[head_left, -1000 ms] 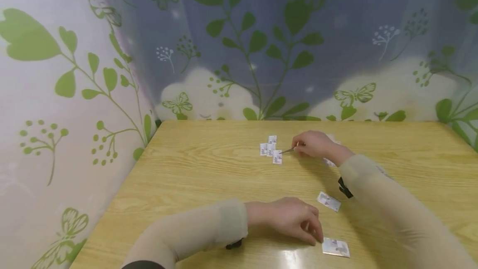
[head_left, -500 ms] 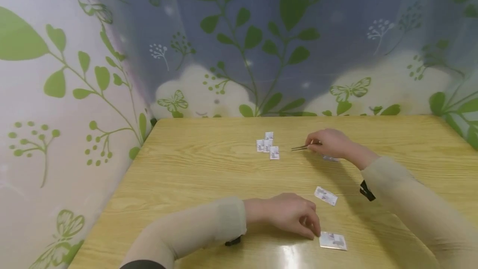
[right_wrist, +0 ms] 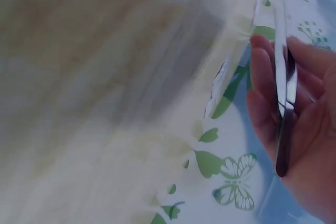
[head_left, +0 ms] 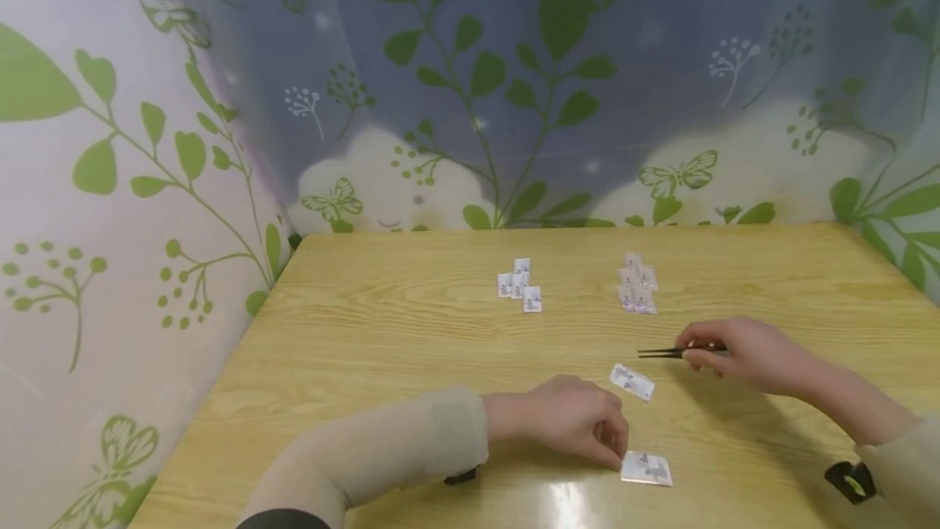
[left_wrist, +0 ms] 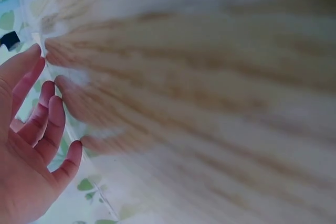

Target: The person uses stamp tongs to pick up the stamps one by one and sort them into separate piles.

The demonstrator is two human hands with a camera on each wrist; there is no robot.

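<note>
My right hand (head_left: 760,357) holds a pair of tweezers (head_left: 661,353) above the right part of the table, tips pointing left. In the right wrist view the tweezers (right_wrist: 281,82) lie between thumb and fingers, with nothing between their tips. My left hand (head_left: 573,423) rests on the table at the front, fingers loosely bent, fingertips right at the left edge of a flat white printed packet (head_left: 646,469). Another small white printed piece (head_left: 632,381) lies slantwise just beyond it, below the tweezer tips.
On the wooden table (head_left: 382,349), several small white printed squares (head_left: 519,285) form an overlapping group at the back middle. A second, pinkish group of squares (head_left: 636,285) lies to its right. Leaf-patterned cloth (head_left: 470,104) hangs behind and at the left.
My right hand has drawn back from the left group of squares, moving right and nearer with the tweezers, which uncovers the pinkish group. My left hand stays by the packet.
</note>
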